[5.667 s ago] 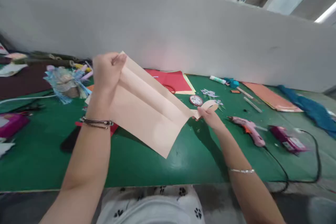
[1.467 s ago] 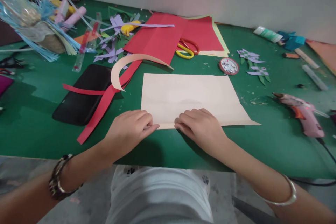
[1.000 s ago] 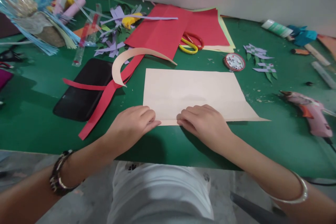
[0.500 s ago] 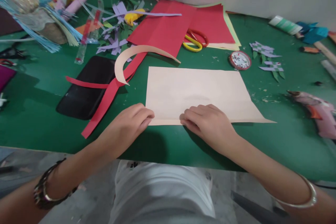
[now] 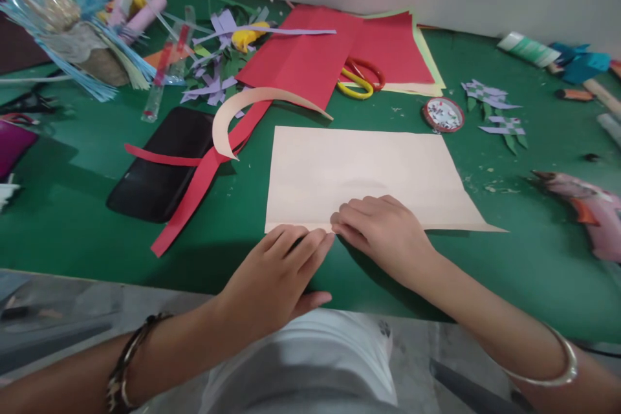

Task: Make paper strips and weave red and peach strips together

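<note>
A pale peach sheet of paper [image 5: 359,168] lies flat on the green table, its near edge folded in a narrow strip. My left hand [image 5: 279,272] is open, its fingers stretched along that near edge and the thumb held apart below. Just right of those fingertips, my right hand [image 5: 381,233] grips the folded edge with curled fingers. Part of the fold is hidden under both hands. Left of the sheet, a curled peach paper strip [image 5: 224,119] lies over red paper strips [image 5: 191,197] and a black phone [image 5: 158,174].
Behind the sheet are red papers [image 5: 310,45], yellow-and-red-handled scissors [image 5: 359,87] and a round pin case [image 5: 443,114]. Purple paper flowers [image 5: 490,94] lie to the right, near a pink glue gun [image 5: 587,204]. Straw-like craft pieces [image 5: 92,45] crowd the far left.
My left hand has slid right along the near edge, from the sheet's left corner to beside my right hand, and its fingers have straightened. My right hand has hardly moved.
</note>
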A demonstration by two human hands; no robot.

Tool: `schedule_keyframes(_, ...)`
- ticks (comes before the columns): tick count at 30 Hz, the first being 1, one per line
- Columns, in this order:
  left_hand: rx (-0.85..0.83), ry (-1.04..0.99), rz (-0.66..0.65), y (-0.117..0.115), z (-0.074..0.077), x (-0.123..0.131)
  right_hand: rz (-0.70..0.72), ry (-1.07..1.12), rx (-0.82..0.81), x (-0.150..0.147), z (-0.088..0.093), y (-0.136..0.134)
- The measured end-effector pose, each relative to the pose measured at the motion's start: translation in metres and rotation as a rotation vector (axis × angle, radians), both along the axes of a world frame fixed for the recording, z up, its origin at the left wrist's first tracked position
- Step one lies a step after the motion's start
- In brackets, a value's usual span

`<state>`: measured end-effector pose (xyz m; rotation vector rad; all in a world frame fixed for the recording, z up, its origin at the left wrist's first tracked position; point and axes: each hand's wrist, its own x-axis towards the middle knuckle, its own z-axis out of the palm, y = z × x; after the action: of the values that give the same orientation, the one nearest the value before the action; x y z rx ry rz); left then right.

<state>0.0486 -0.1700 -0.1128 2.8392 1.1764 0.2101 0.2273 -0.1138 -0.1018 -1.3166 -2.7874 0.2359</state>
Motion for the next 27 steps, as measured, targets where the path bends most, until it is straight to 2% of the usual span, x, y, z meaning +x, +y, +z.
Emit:
schedule_keyframes(4, 0.016, 0.013, 0.044, -0.003, 0.0, 0.006, 0.013, 0.081, -0.025, 0.01, -0.002, 0.002)
schedule_keyframes(9, 0.02, 0.017, 0.075, -0.001, 0.001, 0.015, 0.039, 0.213, -0.111, 0.037, -0.003, 0.002)
schedule_keyframes(15, 0.081, 0.0, 0.055, 0.002, 0.0, 0.016, 0.022, 0.206, -0.12, 0.062, -0.001, 0.002)
schedule_keyframes(27, 0.11, -0.004, 0.068, 0.003, 0.001, 0.022, 0.049, 0.042, 0.145, 0.068, -0.007, 0.003)
